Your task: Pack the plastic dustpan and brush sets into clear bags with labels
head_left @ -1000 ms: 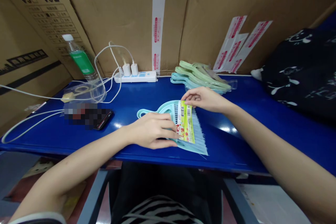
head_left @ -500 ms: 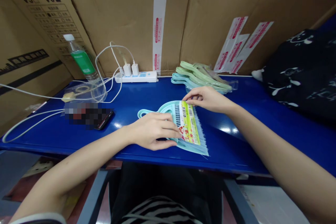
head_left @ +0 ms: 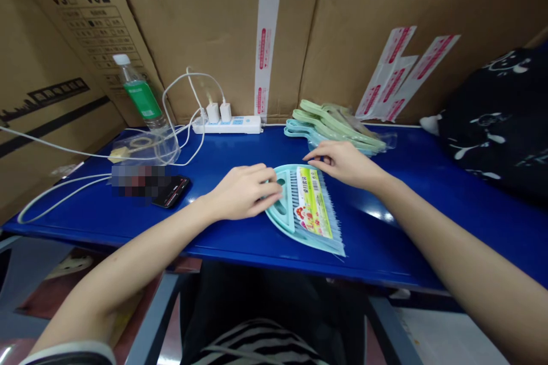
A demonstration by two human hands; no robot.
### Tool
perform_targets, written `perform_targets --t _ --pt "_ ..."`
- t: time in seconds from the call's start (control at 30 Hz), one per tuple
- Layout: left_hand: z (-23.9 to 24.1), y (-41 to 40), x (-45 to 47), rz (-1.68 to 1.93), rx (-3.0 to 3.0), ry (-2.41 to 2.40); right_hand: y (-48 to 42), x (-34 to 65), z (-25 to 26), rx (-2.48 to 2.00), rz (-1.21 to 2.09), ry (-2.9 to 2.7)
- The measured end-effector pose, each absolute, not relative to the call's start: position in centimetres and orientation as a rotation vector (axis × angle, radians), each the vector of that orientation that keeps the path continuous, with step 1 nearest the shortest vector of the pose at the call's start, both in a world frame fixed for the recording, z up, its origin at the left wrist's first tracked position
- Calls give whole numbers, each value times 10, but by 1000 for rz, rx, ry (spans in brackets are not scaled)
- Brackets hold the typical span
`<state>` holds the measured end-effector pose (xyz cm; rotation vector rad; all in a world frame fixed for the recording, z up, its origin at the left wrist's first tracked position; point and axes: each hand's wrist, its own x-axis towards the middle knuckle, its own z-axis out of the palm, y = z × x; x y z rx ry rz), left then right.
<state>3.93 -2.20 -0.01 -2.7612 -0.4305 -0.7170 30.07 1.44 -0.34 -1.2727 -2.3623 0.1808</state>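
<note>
A small teal dustpan-and-brush set [head_left: 286,215] lies flat on the blue table [head_left: 240,239], with a bright yellow-green label card [head_left: 314,210] across its bristles. My left hand [head_left: 242,191] rests on the set's handle end, fingers curled over it. My right hand [head_left: 340,161] pinches the far top edge of the label card. The handle itself is hidden under my left hand.
A stack of green and teal dustpan sets [head_left: 336,125] lies behind. A white power strip [head_left: 226,124] with chargers, a water bottle [head_left: 141,97], a clear bag [head_left: 143,151] and a phone [head_left: 171,191] sit at left. Cardboard boxes [head_left: 214,40] wall the back; a black bag [head_left: 500,120] lies right.
My left hand slid from the near edge of the set up onto its handle end. The label card shifted to lie straighter on the bristles. The view panned slightly.
</note>
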Motion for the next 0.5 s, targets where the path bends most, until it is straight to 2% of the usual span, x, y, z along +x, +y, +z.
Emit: perform_targets --t 0.3,0.5 --pt "16 -6 24 -198 -2237 -1434 11 296 -3 -1257 250 -2395" --pt "33 -1 4 -214 -1918 -1785 11 295 -4 -1242 255 -2403"
